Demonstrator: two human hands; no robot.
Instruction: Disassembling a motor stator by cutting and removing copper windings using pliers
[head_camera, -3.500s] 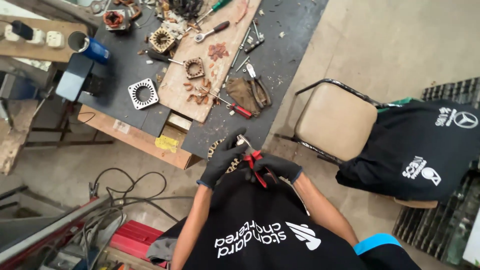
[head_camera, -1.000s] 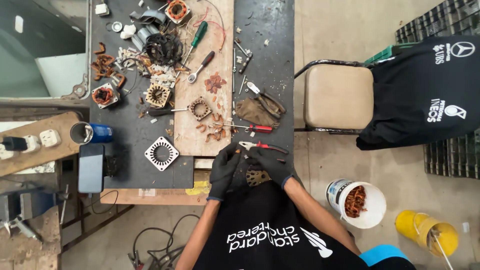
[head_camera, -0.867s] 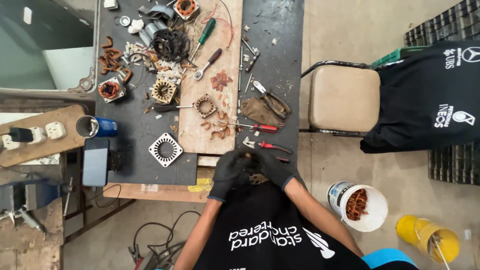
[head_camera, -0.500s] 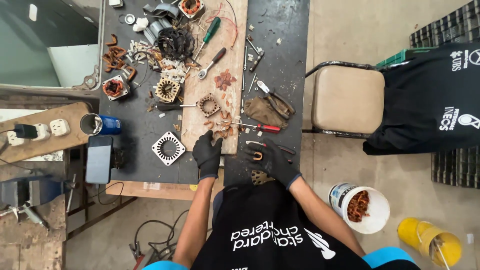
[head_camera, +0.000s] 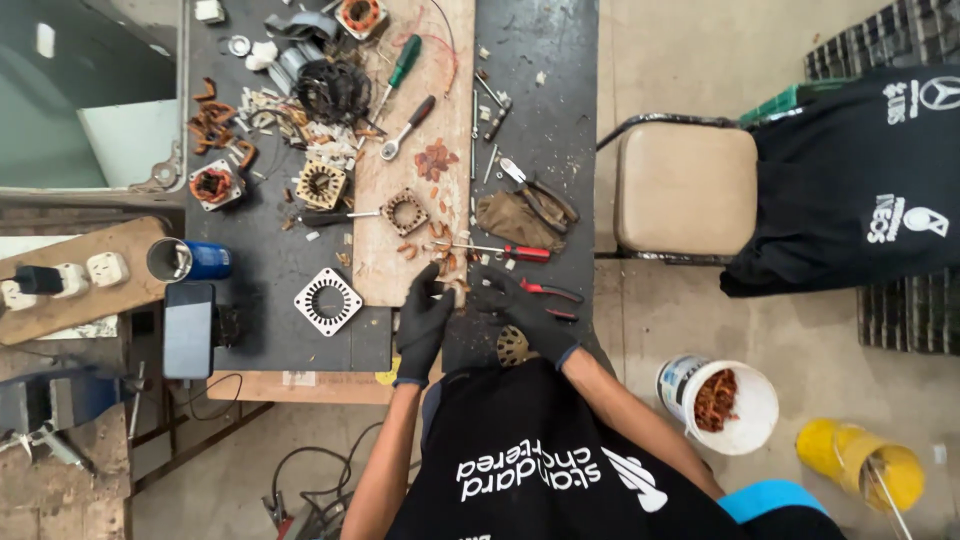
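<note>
Gloved left hand (head_camera: 424, 318) and right hand (head_camera: 512, 305), fingers apparently pinching copper wire scraps (head_camera: 452, 290), wooden board (head_camera: 415, 150)

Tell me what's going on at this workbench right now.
A person in black gloves leans over a dark worktable. The left hand and right hand meet over a small clump of copper wire scraps at the near end of a long wooden board. Red-handled pliers lie just beside the right hand, a red-handled screwdriver just beyond. Whether either grip is closed on the wire is unclear.
</note>
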